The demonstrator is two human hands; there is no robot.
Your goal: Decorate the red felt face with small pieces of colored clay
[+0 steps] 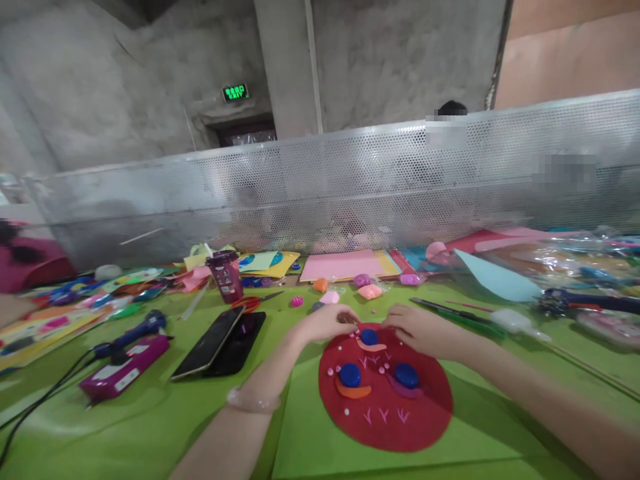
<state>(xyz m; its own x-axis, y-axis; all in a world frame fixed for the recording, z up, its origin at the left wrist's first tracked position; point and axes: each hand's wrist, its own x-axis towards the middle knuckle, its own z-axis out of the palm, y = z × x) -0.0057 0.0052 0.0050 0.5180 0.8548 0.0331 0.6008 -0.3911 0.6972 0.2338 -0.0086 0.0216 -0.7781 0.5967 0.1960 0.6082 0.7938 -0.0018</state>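
Observation:
A dark red felt disc (395,417) lies on a green sheet (310,440) in front of me. On the disc sit three blue caps, one at the top (369,337), one at the left (349,375) and one at the right (406,375), with orange and pink clay strips and small pink marks around them. My left hand (327,321) rests at the disc's top left edge with its fingers curled together. My right hand (417,328) rests at the top right edge, fingers bent down beside the top cap. What the fingertips pinch is hidden.
Two phones (220,343) lie left of the disc, beside a magenta box (123,373) with a cable. A dark cup (225,275), scissors (250,303), clay lumps (370,291) and coloured papers (345,265) lie further back. A perforated metal screen (350,187) closes the table's far side.

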